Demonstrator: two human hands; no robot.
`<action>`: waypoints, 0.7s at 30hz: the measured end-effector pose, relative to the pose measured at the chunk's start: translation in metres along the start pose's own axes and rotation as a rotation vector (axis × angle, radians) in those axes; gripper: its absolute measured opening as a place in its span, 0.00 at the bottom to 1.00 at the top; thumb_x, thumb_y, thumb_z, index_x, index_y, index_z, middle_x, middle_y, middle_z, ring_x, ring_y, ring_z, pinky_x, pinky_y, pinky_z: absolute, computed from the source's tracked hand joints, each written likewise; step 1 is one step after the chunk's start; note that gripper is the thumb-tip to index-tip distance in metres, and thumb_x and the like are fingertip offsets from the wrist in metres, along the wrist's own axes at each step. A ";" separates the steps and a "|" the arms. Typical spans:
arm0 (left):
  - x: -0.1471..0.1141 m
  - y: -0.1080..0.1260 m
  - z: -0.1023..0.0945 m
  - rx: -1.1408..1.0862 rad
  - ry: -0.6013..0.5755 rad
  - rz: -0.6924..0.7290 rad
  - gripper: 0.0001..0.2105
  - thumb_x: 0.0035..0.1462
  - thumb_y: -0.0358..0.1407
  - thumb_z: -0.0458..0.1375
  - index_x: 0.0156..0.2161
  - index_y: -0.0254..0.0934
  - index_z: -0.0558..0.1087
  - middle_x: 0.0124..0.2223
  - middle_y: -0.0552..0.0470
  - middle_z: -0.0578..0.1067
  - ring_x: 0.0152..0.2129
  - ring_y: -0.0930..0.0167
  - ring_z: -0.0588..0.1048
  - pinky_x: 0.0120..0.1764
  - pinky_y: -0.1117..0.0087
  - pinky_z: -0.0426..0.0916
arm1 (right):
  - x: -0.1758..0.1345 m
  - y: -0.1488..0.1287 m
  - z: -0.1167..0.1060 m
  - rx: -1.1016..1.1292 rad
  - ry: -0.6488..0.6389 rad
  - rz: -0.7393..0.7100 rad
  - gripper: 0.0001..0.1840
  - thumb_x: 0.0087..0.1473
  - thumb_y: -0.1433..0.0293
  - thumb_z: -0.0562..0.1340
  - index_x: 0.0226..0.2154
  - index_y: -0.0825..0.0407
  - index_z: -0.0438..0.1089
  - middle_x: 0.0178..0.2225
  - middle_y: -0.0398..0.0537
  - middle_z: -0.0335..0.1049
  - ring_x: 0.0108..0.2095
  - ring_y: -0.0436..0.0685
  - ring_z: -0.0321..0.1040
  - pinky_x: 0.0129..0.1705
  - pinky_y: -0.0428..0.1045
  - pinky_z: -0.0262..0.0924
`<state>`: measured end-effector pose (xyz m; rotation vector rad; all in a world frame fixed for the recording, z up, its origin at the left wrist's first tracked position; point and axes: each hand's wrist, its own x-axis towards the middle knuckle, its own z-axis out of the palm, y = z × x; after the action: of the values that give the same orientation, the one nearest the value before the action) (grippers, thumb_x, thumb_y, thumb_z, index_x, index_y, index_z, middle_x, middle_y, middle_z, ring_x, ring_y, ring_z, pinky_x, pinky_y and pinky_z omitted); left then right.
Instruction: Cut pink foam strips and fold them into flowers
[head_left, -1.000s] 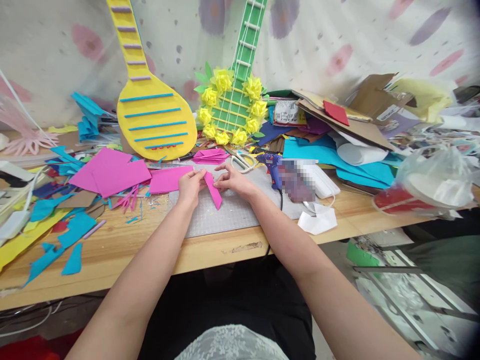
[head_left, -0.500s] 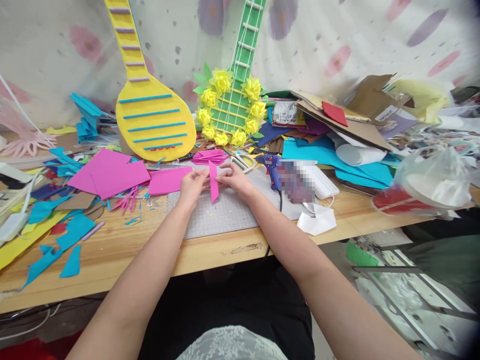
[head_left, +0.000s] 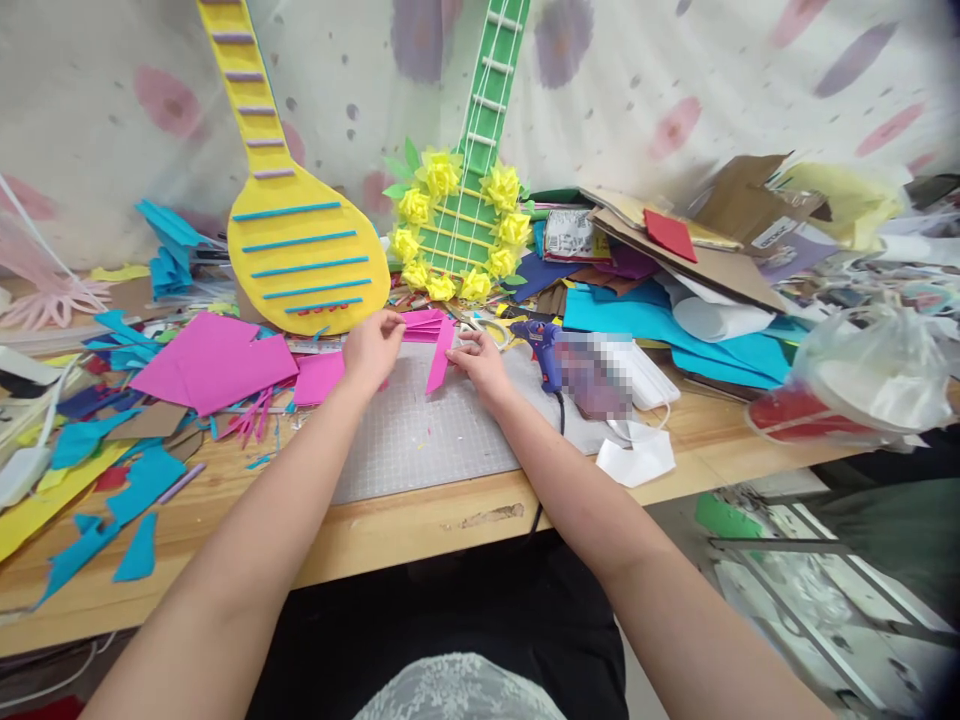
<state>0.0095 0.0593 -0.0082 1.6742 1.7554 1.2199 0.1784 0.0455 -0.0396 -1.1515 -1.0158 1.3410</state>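
Observation:
My right hand [head_left: 484, 365] pinches a narrow folded strip of magenta paper [head_left: 440, 358] by its right edge, above the grey cutting mat [head_left: 427, 455]. My left hand [head_left: 371, 352] is closed, with thumb and fingertips together, at the left end of a small pile of folded magenta pieces [head_left: 422, 325]. What its fingers hold, if anything, I cannot make out. Partly behind the left wrist lies a flat magenta sheet [head_left: 316, 378]. Scissors [head_left: 491, 332] with pale handles lie just past my right hand, and a blue glue gun [head_left: 545, 350] rests to its right.
A yellow paper lute shape [head_left: 311, 255] and a green one with yellow flowers [head_left: 469, 225] lean at the back. Magenta sheets [head_left: 214, 360] and blue scraps [head_left: 150, 470] cover the left. Blue sheets [head_left: 622, 320], cardboard [head_left: 690, 260] and a bagged red tub [head_left: 795, 415] fill the right.
My left hand has let go of the magenta strip and moved left and up from it. The right hand keeps the strip, now tilted and slightly farther right.

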 end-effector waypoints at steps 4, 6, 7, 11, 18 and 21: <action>0.036 0.010 0.004 0.272 -0.105 0.185 0.04 0.47 0.30 0.58 0.29 0.40 0.75 0.35 0.46 0.77 0.41 0.60 0.72 0.46 0.63 0.62 | 0.002 0.001 -0.003 0.009 0.061 -0.014 0.22 0.36 0.69 0.66 0.34 0.49 0.55 0.20 0.33 0.67 0.23 0.48 0.67 0.26 0.44 0.57; 0.046 0.012 0.012 0.335 -0.235 0.212 0.04 0.44 0.28 0.59 0.25 0.40 0.74 0.34 0.45 0.77 0.42 0.58 0.72 0.47 0.62 0.61 | 0.003 0.002 -0.003 0.011 0.074 -0.031 0.23 0.36 0.68 0.66 0.34 0.49 0.55 0.20 0.33 0.66 0.23 0.47 0.66 0.26 0.43 0.57; 0.049 0.012 0.017 0.358 -0.292 0.202 0.05 0.42 0.27 0.60 0.23 0.40 0.74 0.33 0.45 0.76 0.41 0.58 0.72 0.47 0.61 0.61 | 0.003 0.003 -0.003 0.004 0.078 -0.040 0.23 0.36 0.67 0.66 0.34 0.49 0.55 0.20 0.32 0.66 0.22 0.47 0.66 0.25 0.43 0.56; 0.051 0.009 0.027 0.384 -0.403 0.155 0.06 0.38 0.26 0.62 0.24 0.40 0.75 0.32 0.45 0.77 0.39 0.57 0.74 0.48 0.61 0.62 | 0.005 0.007 -0.003 -0.051 0.074 -0.082 0.24 0.37 0.66 0.66 0.35 0.49 0.55 0.21 0.34 0.67 0.23 0.48 0.66 0.26 0.44 0.56; 0.056 0.007 0.026 0.671 -0.536 0.255 0.12 0.48 0.37 0.59 0.39 0.39 0.76 0.46 0.43 0.75 0.43 0.59 0.73 0.45 0.63 0.65 | 0.009 0.010 -0.006 -0.108 0.108 -0.125 0.22 0.37 0.66 0.65 0.35 0.49 0.55 0.21 0.33 0.67 0.24 0.49 0.66 0.30 0.46 0.58; 0.061 0.009 0.025 0.744 -0.612 0.238 0.12 0.46 0.41 0.61 0.36 0.38 0.76 0.42 0.45 0.77 0.41 0.61 0.73 0.43 0.67 0.65 | 0.010 0.009 -0.008 -0.113 0.129 -0.124 0.22 0.37 0.67 0.65 0.35 0.49 0.55 0.21 0.33 0.67 0.25 0.50 0.67 0.30 0.46 0.58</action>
<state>0.0238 0.1235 0.0020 2.3758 1.7119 0.0233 0.1848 0.0547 -0.0512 -1.2225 -1.0618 1.1099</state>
